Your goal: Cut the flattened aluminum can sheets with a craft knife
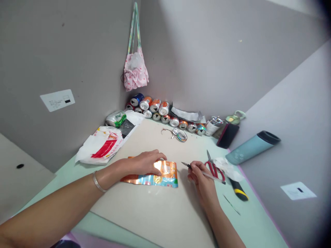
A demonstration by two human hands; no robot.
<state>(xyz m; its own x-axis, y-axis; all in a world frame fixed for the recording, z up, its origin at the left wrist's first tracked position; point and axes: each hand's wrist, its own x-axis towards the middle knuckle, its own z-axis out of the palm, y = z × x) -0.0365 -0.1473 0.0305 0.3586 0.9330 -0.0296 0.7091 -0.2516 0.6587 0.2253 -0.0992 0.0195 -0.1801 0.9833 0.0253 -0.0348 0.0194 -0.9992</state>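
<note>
A flattened orange and blue metal sheet [169,174] lies on the beige board [155,213]. My left hand [146,163] rests on its left part, thumb and fingers apart, pressing it against the board. To the right of the sheet, my right hand [203,181] pinches a thin pen-like tool [210,176]. The tool's dark pointed tip faces left, a short gap away from the sheet's right edge. Red-handled scissors [212,168] lie just beyond my right hand.
Drink cans [164,108] are stacked along the back wall. Cut can ends [180,135] lie before them. At the right are a phone [227,135], a blue tumbler [250,148], crumpled tissue [229,168] and a black-yellow handle [239,190]. A plastic bag [100,146] lies left.
</note>
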